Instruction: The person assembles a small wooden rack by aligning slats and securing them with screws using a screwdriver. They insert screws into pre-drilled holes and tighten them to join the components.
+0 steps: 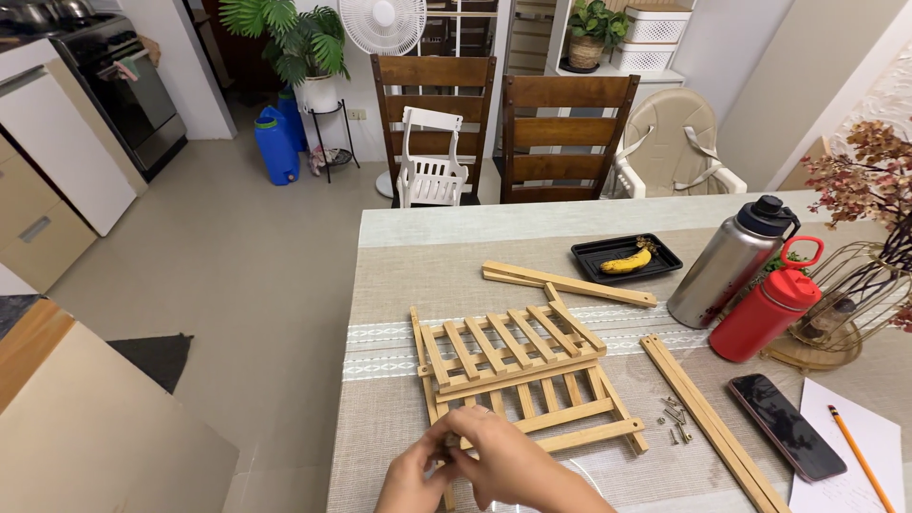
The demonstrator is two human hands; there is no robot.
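Left hand [415,472], right hand [513,463] gripping wooden rack [518,366] near-edge corner

Only screen I can spot is a phone [787,427] lying flat near the table's right edge, dark rectangular glass, switched off, between the wooden slats and a white paper sheet [848,454].

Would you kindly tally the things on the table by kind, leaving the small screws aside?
Slatted wooden panels: 2
Loose wooden strips: 2
Bottles: 2
Tray with banana: 1
Phone: 1
Pencil: 1
Paper sheet: 1
Total: 10
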